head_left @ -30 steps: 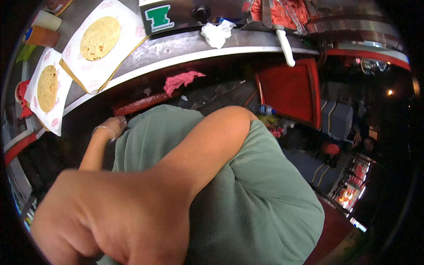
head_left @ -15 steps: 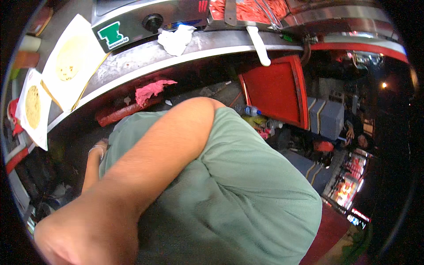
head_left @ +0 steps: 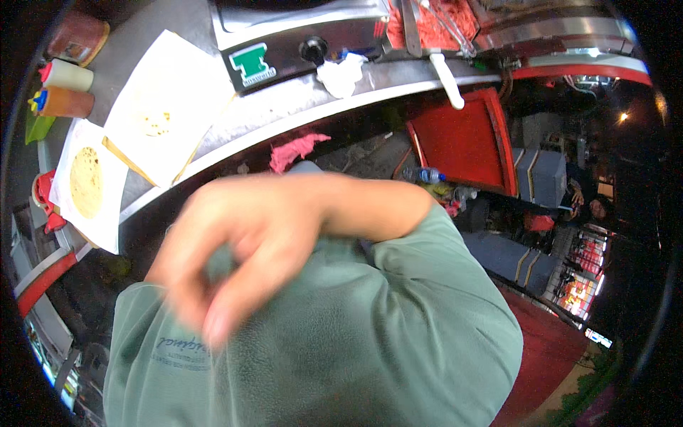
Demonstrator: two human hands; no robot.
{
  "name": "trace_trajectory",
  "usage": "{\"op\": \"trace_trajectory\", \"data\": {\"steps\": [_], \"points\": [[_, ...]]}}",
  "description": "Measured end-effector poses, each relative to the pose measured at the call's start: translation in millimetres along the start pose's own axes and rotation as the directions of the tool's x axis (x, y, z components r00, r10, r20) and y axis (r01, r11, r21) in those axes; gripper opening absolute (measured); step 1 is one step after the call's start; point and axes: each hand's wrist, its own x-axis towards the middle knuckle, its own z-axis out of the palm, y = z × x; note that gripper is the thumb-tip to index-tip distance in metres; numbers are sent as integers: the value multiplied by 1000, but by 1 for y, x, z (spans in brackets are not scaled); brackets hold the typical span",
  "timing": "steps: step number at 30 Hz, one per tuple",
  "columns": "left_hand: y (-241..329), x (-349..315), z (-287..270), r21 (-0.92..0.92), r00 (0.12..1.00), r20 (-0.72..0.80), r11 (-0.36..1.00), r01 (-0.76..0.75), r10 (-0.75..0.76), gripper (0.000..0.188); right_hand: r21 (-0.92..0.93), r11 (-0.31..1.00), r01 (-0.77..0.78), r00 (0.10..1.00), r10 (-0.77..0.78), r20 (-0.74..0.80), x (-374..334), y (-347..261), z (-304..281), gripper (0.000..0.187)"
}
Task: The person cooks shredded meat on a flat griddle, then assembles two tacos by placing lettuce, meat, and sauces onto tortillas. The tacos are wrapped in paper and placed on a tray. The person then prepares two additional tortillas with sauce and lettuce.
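Observation:
Blurred by motion, my right hand [head_left: 267,213] hangs in front of my green shirt, its forearm coming in from the right. Its thumb and a finger curve toward each other in a loop, with nothing visible between them. Smearing hides whether their tips meet. My left hand is out of view. Beyond the right hand, on the counter's left, are two sheets of white paper. A round browned flatbread [head_left: 87,183] lies on the smaller sheet, and a paler, overexposed flatbread [head_left: 156,124] on the bigger one.
Squeeze bottles [head_left: 67,103] stand at far left. A steel appliance [head_left: 292,57] with a knob, crumpled white tissue [head_left: 341,75] and a tray of reddish shreds [head_left: 448,25] line the counter. A white handle [head_left: 447,82] juts over its edge. A person [head_left: 578,199] sits beyond a red panel [head_left: 462,142].
My right hand has swung up from the lower left to in front of my chest. The left hand has left the view. The counter has shifted right in the picture.

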Motion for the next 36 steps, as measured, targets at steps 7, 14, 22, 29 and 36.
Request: {"op": "trace_trajectory", "data": {"steps": [7,14,22,29,36], "points": [[5,-13,-29,16,999,8,999,-47,47,42,-582,86,-809,519,-364,-774,-195,-156,-169,25],[47,-20,-100,14,993,-99,998,-61,62,42,382,-437,-814,-178,-438,-881,-285,-255,-211,46],[146,-19,-212,107,977,-206,994,-33,55,41,29,-532,-846,269,-473,-839,-321,-259,-212,19],[175,-33,-229,135,964,-254,990,-48,81,41,-524,-225,-821,470,-787,-399,-326,-185,-200,44],[147,-57,-181,133,972,-162,980,-151,172,40,-393,626,-674,92,-457,-885,-239,-188,-127,36]]}}
